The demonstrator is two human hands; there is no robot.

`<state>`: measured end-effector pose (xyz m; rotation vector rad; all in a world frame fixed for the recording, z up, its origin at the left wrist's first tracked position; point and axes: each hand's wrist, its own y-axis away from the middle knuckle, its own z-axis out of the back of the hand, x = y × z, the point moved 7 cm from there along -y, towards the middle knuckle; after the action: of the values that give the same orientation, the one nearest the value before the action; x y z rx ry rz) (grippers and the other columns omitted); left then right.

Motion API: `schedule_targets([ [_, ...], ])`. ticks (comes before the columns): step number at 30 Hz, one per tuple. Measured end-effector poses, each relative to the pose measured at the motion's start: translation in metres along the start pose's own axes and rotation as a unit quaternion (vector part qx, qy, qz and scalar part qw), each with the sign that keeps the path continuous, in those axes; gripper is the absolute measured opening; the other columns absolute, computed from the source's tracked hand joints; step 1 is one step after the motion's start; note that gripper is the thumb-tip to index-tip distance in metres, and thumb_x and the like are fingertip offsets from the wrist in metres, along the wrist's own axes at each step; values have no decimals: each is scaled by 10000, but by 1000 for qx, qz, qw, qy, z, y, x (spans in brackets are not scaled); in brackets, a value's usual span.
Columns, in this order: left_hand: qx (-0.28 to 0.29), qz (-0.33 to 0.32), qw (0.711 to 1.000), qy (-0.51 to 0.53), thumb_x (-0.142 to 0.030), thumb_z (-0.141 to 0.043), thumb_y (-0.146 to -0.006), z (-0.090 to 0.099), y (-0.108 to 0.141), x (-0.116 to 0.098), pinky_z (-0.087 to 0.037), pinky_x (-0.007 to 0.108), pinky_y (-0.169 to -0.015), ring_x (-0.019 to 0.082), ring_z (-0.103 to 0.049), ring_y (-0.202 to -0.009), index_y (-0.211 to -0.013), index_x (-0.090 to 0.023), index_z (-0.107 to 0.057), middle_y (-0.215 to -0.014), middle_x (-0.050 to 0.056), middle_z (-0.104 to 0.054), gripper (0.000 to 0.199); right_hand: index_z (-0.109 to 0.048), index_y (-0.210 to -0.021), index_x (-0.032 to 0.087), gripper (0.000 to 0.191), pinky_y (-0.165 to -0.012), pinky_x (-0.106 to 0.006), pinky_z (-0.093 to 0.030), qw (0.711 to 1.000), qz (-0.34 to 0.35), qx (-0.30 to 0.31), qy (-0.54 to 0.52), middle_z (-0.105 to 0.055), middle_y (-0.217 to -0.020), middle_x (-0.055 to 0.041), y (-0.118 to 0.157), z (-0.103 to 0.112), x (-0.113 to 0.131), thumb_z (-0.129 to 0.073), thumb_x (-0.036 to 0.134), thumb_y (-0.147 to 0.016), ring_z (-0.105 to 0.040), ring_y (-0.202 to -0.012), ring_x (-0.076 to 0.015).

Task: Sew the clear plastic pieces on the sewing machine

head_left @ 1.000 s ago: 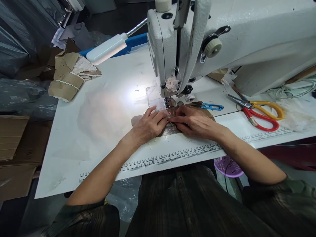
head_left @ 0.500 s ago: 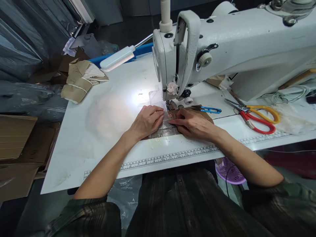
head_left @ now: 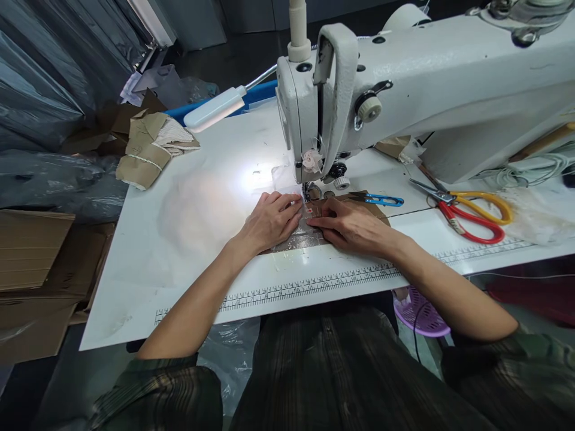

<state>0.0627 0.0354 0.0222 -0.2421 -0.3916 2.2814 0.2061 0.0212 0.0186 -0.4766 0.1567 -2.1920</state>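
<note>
Left hand (head_left: pixel 272 220), right hand (head_left: pixel 354 226), both touch the shiny grey translucent sheet (head_left: pixel 303 240)!
Near the white worktop's (head_left: pixel 144 281) front edge; can't tell if fingers grip.

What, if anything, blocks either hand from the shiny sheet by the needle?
Nothing visible: the left hand and right hand both touch the shiny sheet. The blue snips lie beyond the right hand, not between.

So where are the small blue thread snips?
In the head view, the snips lie right of centre, beyond the right hand, left of the red-and-yellow-handled scissors.
</note>
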Motion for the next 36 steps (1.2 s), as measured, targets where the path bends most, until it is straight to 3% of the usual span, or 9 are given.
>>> schedule_targets([
  [9,35,-13,998,-59,-362,-453,-1002,-2,-7,-2,-406,464,-825,304,-574,-1005,-1254,-156,-630,-1317,153,-639,371,-667,-1229,179,367,-738,-359,-482,997,-6,8,72,-585,-1060,-138,-3,-3,0,-409,171,-968,-547,-826,-205],
  [12,43,0,999,-20,-379,-458,-995,-5,-12,7,-412,455,-844,294,-575,-1021,-1237,-147,-643,-1319,147,-642,382,-659,-1216,172,348,-723,-362,-489,997,-22,2,79,-577,-1064,-141,-5,-4,-1,-405,179,-977,-541,-814,-203],
  [18,-7,46,997,62,-330,-453,-1004,-6,-10,17,-426,467,-904,267,-594,-1067,-1205,-168,-663,-1348,108,-642,332,-620,-1281,175,376,-784,-402,-520,997,-26,-3,71,-563,-1074,-141,-5,-5,2,-386,176,-986,-551,-852,-218],
  [31,-17,9,1000,-11,-314,-478,-992,-6,-9,8,-374,512,-911,276,-604,-1003,-1192,-190,-671,-1321,112,-662,304,-637,-1278,185,381,-737,-362,-531,997,-42,-12,58,-570,-1062,-131,-2,-5,1,-400,178,-979,-568,-846,-206],
  [36,0,-2,999,-47,-299,-469,-1000,-6,-11,4,-363,538,-951,299,-614,-1027,-1206,-146,-673,-1337,130,-647,329,-645,-1296,196,393,-729,-358,-525,997,-46,-18,62,-566,-1074,-133,-2,-6,-1,-422,186,-971,-570,-836,-204],
])
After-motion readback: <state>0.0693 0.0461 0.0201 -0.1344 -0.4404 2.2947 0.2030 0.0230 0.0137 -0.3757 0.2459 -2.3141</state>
